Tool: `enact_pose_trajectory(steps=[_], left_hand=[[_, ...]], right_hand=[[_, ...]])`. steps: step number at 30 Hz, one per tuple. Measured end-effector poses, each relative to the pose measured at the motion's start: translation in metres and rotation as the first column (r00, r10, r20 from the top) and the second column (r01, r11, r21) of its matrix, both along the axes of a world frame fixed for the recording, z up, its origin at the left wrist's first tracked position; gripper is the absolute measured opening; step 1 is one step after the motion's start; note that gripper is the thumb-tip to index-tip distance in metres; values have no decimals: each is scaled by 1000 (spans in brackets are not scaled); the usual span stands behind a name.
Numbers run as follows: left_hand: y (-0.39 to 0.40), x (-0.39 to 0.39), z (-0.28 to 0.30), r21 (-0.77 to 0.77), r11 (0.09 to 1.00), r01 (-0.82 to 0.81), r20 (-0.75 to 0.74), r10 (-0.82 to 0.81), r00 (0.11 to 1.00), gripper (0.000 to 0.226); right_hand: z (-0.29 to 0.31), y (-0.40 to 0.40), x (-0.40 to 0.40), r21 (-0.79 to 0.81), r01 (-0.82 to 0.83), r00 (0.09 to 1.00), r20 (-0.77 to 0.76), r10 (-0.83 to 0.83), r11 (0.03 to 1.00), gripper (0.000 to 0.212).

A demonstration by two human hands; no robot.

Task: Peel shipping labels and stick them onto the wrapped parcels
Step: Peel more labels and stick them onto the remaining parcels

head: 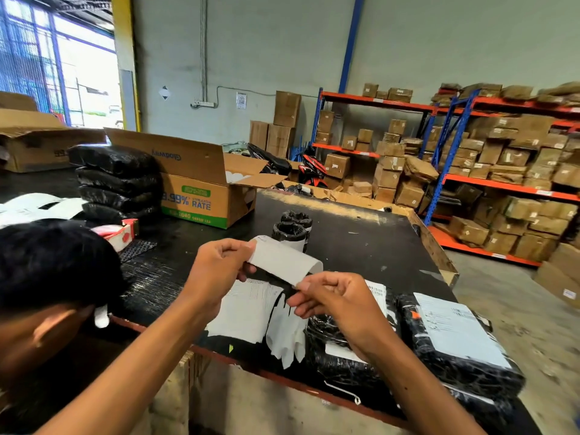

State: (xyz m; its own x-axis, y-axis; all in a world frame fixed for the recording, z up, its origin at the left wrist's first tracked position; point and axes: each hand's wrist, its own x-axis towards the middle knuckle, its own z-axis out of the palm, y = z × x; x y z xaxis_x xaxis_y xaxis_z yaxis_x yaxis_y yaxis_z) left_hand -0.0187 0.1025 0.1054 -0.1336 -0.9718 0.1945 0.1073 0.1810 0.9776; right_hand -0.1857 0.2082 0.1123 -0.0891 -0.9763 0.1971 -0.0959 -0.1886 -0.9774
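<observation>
While both hands hover above the black worktable (pixel 361 233), the left hand (pixel 216 268) pinches one end of a curling white label (pixel 284 260) and the right hand (pixel 339 301) grips the other end between thumb and fingertips. Below them lie loose label sheets (pixel 244 309) and a black-wrapped parcel (pixel 455 350) already bearing a label; two small wrapped rolls (pixel 292 229) stand behind, near an open carton (pixel 201 186).

I read "9.99% RATE" on the open cardboard box (pixel 201 199) by the tabletop's far edge; parcel label print is too blurred.
</observation>
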Motion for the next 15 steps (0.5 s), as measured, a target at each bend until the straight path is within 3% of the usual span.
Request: enact_pose_trajectory(steps=[15], left_hand=[[-1,1,-4,22,1000,-2,8,1,1000,19]], right_hand=[[5,2,-1,-39,-45,998,38,47,998,10]])
